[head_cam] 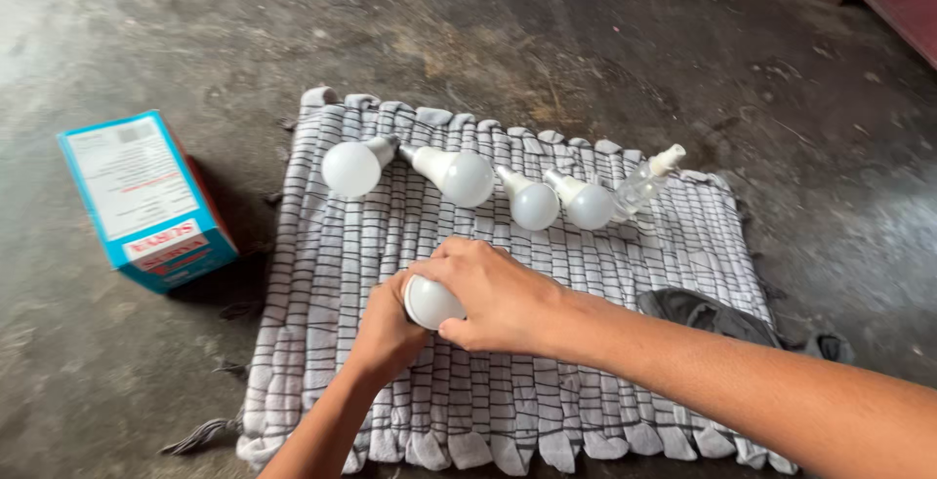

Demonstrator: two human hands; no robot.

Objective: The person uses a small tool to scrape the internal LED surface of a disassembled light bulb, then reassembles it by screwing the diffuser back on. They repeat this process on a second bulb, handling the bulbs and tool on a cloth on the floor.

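A white light bulb (430,303) is held between both my hands over the middle of a grey-and-white striped woven mat (322,274). My left hand (386,333) wraps it from below and behind. My right hand (498,293) covers it from the right and top. Farther back on the mat lie several more white bulbs in a row: a large one (353,166), another (459,176), and two smaller ones (532,203) (586,204).
A small clear spray bottle (646,183) lies at the right end of the bulb row. A dark grey cloth (708,315) sits on the mat's right edge. A blue and red cardboard box (146,201) stands on the concrete floor to the left.
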